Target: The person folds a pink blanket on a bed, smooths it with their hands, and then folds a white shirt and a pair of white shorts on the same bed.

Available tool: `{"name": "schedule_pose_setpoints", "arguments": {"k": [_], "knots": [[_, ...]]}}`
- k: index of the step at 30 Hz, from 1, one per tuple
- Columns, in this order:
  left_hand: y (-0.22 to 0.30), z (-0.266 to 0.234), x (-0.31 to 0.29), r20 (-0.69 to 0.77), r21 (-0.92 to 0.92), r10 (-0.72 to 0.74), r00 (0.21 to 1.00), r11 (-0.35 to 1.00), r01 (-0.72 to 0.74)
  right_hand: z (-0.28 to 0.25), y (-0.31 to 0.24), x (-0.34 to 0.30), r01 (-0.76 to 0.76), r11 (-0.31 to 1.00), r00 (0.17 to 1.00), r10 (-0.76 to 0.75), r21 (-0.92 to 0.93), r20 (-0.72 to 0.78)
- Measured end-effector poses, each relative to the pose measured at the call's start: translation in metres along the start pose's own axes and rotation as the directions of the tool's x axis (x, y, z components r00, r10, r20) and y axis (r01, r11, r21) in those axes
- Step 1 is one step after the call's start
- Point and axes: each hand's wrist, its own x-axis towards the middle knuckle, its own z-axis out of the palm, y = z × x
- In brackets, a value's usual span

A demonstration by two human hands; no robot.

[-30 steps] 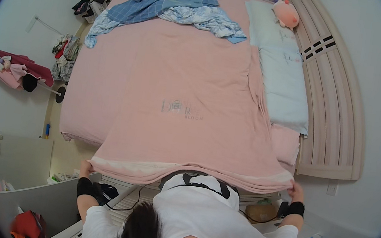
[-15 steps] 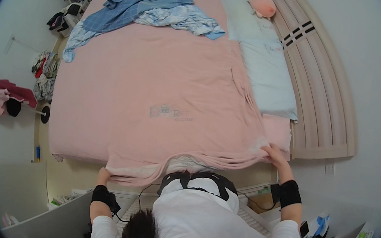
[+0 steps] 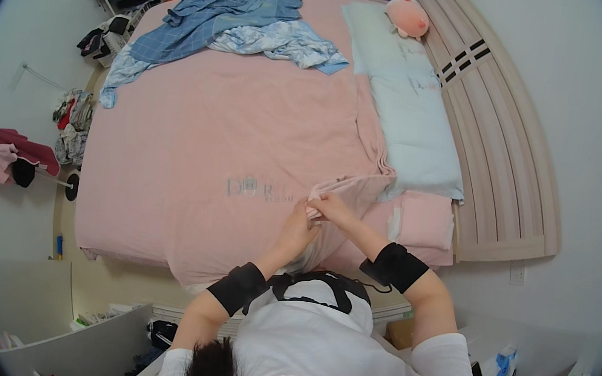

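While our left hand (image 3: 298,223) and right hand (image 3: 330,209) meet at twelve o'clock, fingers pinching a bunched edge of the pink, grey-lettered cloth blanket (image 3: 259,156) spread toward eleven o'clock, we judge edge-gathering in hand, the next move calling for aligned layers and steady tension.

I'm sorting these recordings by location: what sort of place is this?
Most likely a bedroom: there is a wide bed, a pink blanket on it, and a wooden headboard at one end.
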Motion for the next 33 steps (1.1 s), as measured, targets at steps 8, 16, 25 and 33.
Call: {"name": "schedule_pose_setpoints", "arguments": {"k": [8, 16, 25, 33], "knots": [[-0.022, -0.002, 0.002, -0.095, 0.172, -0.063, 0.993, 0.982, 0.079, -0.075, 0.017, 0.022, 0.502, 0.777, 0.860, -0.398, -0.380, 0.320], [0.036, -0.053, -0.024, 0.009, 0.306, 0.060, 0.998, 0.950, -0.060, -0.146, 0.017, 0.091, 0.720, 0.019, 0.667, -0.295, -0.694, 0.684], [0.091, -0.146, -0.169, -0.719, 0.222, -0.128, 0.683, 0.889, 0.400, -0.113, -0.016, 0.181, 0.803, -0.016, 0.516, -0.482, -0.596, 0.708], [0.084, -0.211, -0.296, -0.990, 0.040, -0.055, 0.128, 0.767, 0.640, -0.035, 0.000, 0.183, 0.850, 0.115, 0.510, -0.426, -0.515, 0.747]]}}
